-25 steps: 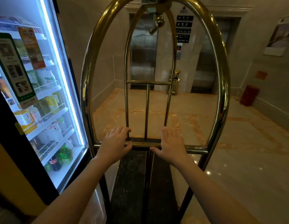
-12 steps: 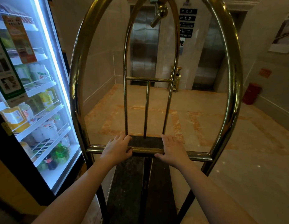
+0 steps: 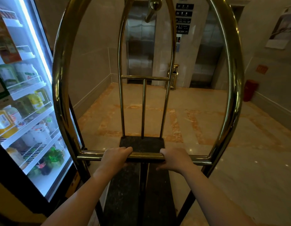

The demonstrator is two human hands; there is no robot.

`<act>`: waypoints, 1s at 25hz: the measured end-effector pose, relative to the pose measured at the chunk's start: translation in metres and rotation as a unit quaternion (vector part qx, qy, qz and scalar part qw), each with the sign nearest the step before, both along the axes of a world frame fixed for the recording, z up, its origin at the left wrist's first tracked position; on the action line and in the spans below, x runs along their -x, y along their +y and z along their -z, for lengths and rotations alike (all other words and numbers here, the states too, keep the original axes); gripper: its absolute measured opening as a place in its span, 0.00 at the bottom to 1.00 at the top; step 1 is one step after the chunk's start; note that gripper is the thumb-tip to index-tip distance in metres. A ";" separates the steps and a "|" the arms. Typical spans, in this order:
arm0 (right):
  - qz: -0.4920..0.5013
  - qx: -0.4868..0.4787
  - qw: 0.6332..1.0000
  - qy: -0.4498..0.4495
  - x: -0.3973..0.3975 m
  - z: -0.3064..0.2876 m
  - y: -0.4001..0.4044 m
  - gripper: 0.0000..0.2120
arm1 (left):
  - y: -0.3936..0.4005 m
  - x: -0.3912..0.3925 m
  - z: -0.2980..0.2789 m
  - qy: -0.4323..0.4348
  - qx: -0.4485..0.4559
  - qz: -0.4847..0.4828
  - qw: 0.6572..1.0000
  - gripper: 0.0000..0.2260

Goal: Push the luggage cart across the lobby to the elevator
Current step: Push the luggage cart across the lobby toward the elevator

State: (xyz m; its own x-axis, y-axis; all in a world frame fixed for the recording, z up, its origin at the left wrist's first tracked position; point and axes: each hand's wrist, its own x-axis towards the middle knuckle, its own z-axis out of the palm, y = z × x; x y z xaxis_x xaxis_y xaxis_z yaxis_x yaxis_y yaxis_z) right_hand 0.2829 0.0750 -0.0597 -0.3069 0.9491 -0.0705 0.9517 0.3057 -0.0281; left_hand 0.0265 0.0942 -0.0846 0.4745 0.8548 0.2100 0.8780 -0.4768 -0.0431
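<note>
A brass luggage cart (image 3: pixel 60 88) with tall arched tubes fills the view; its dark carpeted deck (image 3: pixel 141 143) carries nothing. My left hand (image 3: pixel 114 158) and my right hand (image 3: pixel 176 159) are both wrapped around the near horizontal brass bar (image 3: pixel 145 155), fingers curled over it, about a hand's width apart. Straight ahead past the far arch stands a steel elevator door (image 3: pixel 140 46), shut. A second elevator door (image 3: pixel 206 59) lies to its right, also shut.
A lit glass-door drinks fridge (image 3: pixel 25 101) stands close on the left, beside the cart's left tube. Between the elevators are floor signs (image 3: pixel 183 18) and a brass bin (image 3: pixel 174 75). A red bin (image 3: pixel 250 92) sits by the right wall. Marble floor (image 3: pixel 206 121) stretches ahead.
My fingers went from resting flat on the bar to curled around it. The cart and I moved forward; the elevators look nearer and the fridge slid back on the left.
</note>
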 end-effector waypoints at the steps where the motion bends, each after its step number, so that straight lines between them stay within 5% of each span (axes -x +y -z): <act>1: -0.003 -0.023 1.000 -0.002 0.001 0.002 0.001 0.14 | 0.001 0.000 0.001 0.001 -0.007 -0.003 1.000 0.16; 9: -0.030 -0.050 0.998 0.004 0.001 0.005 0.004 0.04 | 0.007 0.003 0.010 -0.006 -0.062 -0.015 0.998 0.17; 25: -0.065 -0.069 0.995 -0.012 -0.010 0.000 0.070 0.10 | 0.063 -0.007 -0.004 -0.009 -0.081 0.009 0.997 0.15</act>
